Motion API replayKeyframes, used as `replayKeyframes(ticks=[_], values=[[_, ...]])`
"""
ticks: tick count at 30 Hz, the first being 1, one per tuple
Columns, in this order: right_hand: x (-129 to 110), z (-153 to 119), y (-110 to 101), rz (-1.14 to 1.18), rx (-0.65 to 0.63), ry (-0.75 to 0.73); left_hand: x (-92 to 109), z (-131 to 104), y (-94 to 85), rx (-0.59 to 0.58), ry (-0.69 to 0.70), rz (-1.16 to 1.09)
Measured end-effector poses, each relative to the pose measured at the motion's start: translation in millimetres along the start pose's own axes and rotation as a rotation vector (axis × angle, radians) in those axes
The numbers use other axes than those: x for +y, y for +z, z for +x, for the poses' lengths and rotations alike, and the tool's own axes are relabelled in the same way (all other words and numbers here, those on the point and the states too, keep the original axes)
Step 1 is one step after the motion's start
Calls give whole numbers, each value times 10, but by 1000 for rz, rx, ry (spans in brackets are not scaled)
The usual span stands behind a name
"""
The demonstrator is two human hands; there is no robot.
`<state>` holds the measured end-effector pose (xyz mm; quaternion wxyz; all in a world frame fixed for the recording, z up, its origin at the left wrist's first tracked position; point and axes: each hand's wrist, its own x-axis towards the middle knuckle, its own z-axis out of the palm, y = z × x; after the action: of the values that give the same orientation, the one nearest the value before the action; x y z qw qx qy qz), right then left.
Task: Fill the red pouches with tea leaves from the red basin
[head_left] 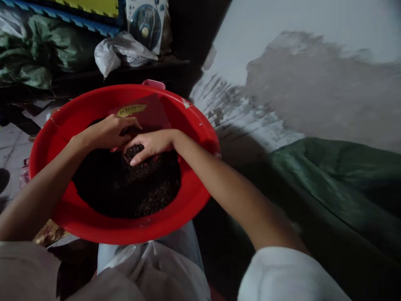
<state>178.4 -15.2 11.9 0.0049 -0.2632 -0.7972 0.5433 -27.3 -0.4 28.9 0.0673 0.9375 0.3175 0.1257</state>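
Note:
A large red plastic basin (pixel 200 113) rests over my lap with dark, loose grains (pixel 156 198), perhaps seeds or dried leaves, in its bottom. Inside it, leaning on the far wall, is a dark red packet (pixel 153 110) with a yellow label. My left hand (pixel 114 129) is curled at the packet's near end, its fingers bent over the edge. Close beside it, my right hand (pixel 152 145) is cupped round a clump of the dark grains, thumb toward me. Its fingertips are hidden by the grains and the packet's mouth.
Green sacks (pixel 46 46), a white plastic bag (pixel 125 50) and a fan box (pixel 146 25) stand on a dark shelf behind the basin. To the right are a peeling wall (pixel 313 83) and a large green sack (pixel 332 175). Tiled floor (pixel 12 142) shows at left.

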Motion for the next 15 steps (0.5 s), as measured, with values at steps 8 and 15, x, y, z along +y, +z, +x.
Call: replayKeyframes(ticks=[8,15], values=[[272,134,-72,404,456,103,-117,6,63,64,-55,21],[346,364,-154,735,664,-29,209,-58,-219,70,-84,176]])
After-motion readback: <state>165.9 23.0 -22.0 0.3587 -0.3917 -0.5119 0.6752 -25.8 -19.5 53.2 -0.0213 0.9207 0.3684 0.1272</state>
